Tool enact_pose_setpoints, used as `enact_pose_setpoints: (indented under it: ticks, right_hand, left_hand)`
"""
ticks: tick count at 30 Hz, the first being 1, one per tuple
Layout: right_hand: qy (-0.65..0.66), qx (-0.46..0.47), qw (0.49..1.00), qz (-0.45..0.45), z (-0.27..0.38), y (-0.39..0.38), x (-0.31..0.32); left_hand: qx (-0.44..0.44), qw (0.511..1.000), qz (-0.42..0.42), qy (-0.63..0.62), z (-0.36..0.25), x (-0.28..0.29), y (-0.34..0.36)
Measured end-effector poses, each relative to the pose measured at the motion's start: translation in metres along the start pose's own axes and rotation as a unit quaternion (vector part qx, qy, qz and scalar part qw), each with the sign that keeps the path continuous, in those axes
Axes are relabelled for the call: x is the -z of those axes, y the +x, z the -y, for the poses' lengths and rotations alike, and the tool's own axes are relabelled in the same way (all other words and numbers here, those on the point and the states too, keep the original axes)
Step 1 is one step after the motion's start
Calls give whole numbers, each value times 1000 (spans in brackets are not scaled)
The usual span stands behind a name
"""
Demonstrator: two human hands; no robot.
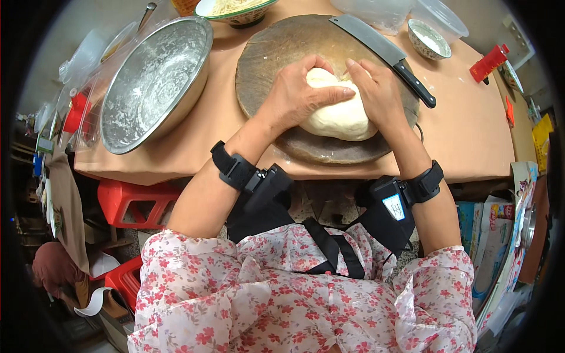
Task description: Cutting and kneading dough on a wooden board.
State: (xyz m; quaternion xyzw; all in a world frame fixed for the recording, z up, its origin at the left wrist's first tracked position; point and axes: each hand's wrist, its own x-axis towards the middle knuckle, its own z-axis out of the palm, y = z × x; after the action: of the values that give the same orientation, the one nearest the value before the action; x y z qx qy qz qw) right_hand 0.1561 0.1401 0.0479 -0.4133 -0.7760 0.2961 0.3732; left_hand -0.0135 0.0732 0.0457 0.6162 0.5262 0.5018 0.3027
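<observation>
A large pale lump of dough [341, 122] rests on a round wooden chopping board [263, 57]. My left hand [303, 91] grips its left and upper side, the thumb lying across the top. Around the right and upper side curls my right hand [376, 91]. Both hands have their fingers bent into the dough, and the far fingertips are partly hidden. Beside the right hand, a cleaver [371, 40] with a black handle lies across the board's far right edge. To the left stands a flour-dusted metal basin [156, 82].
At the far edge are a bowl of pale shreds [235, 7], a small patterned bowl of white powder [428, 40] and clear plastic containers [441, 16]. A red bottle [489, 63] sits at the right. Red stools [138, 200] stand below the table [465, 141] on the left.
</observation>
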Motion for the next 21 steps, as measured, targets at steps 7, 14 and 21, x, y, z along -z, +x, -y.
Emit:
enact_pose_setpoints:
  ticks: [7, 14, 21]
  right_hand:
    - [-9, -22, 999, -25, -6, -6, -7]
    - [4, 125, 988, -89, 5, -47, -4]
    - [-52, 202, 971, -115, 6, -65, -7]
  left_hand:
    - [23, 999, 37, -5, 7, -1, 4]
    - [-121, 982, -71, 128, 7, -11, -40]
    - [-247, 899, -143, 333, 5, -34, -68]
